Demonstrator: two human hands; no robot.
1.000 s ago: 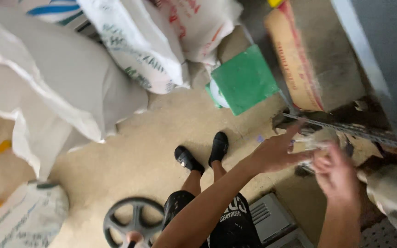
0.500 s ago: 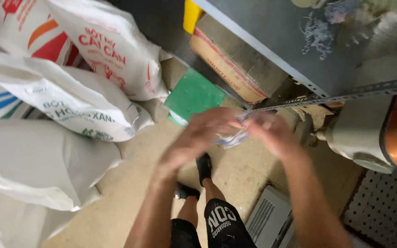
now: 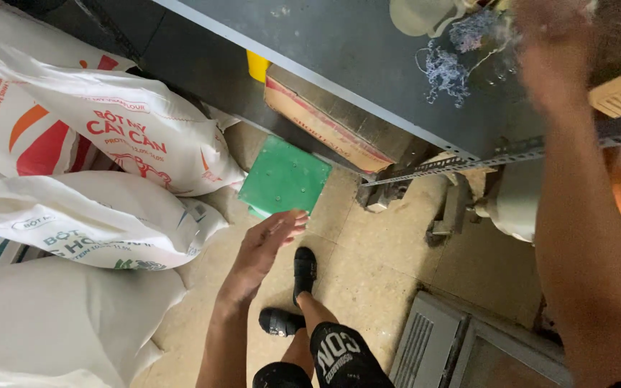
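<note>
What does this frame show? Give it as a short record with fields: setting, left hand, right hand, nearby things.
setting: tiled floor beside a grey table, seen from above
left hand: open, empty, held over the floor near a green board
right hand: blurred, raised over the table by a tangle of threads; grip unclear
nearby things: white sacks stacked at left, cardboard box under the table, black shoes

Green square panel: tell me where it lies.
In the head view, the green square panel lies on the floor under the grey table's edge, between flour sacks and cardboard box.
</note>
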